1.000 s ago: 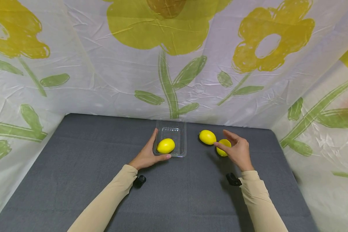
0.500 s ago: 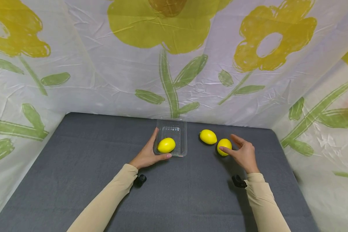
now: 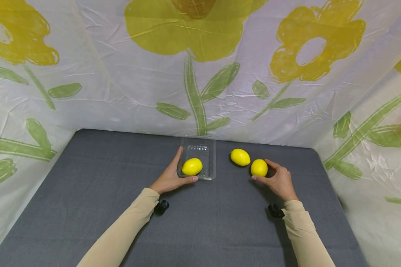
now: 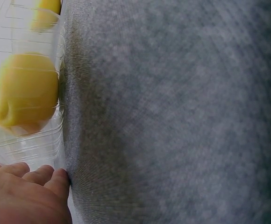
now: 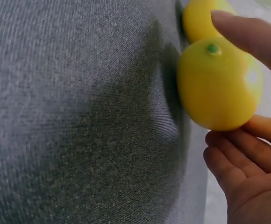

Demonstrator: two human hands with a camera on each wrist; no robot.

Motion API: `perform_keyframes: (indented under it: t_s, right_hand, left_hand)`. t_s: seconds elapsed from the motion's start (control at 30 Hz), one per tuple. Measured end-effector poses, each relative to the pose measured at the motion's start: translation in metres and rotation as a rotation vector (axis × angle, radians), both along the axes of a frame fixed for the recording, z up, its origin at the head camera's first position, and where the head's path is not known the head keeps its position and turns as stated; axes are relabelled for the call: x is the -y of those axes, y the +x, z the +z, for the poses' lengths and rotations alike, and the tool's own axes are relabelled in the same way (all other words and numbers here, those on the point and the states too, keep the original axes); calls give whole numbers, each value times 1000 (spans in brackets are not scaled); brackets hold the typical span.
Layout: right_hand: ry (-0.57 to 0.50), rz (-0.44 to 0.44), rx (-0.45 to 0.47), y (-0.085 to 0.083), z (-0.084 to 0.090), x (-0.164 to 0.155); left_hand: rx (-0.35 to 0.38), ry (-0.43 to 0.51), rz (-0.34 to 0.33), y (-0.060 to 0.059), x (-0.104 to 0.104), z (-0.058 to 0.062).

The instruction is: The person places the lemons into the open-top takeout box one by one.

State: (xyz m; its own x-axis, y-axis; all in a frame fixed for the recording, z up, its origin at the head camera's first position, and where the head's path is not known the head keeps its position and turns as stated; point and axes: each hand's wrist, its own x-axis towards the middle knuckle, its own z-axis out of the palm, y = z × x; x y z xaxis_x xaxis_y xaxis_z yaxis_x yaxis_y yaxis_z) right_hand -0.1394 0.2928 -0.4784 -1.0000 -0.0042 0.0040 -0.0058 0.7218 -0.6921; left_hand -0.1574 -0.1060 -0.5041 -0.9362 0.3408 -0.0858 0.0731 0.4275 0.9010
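The person's left hand [image 3: 170,178] holds the clear, rectangular plastic container [image 3: 209,168] at its eight o'clock corner, thumb laid along the six o'clock edge and fingers along the nine o'clock wall, spread wide of each other. The thin walls should be light, springy and easily dented or slid; the stiffer corner or rim looks the sensible hold, with modest pressure.

Inside, towards seven o'clock, lies a bright yellow, oval lemon [image 3: 192,167] with a smooth skin. Its weight probably helps keep the container from skidding, though it could roll across the floor.

At three o'clock from the container, well apart, a second yellow, oval, smooth-skinned lemon [image 3: 240,157] rests on the dark grey woven cloth [image 3: 204,222]. It should feel firm and would likely roll if nudged.

At four o'clock from that one, just beside it, sits a third lemon, yellow and glossy with a small green tip [image 5: 213,48]; whether the two touch I cannot tell. The person's right hand [image 3: 280,182] comes in from four o'clock and pinches it, thumb near seven o'clock, fingers near one. How hard they press does not show. Firm, rounded and perhaps a little slippery, it would suit a grip across its widest part, fingertips slightly below the middle.
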Motion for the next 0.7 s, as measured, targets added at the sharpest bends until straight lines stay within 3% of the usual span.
perform_keyframes:
  t_s: [0.4,0.7]
  right_hand:
    - [0,-29,-5,-3,-3,0]
    - [-39,-54,-78,-2,-4,2]
  left_hand:
    - [8,-9,2,0,-1,1]
    - [1,-1,-2,0,-1,0]
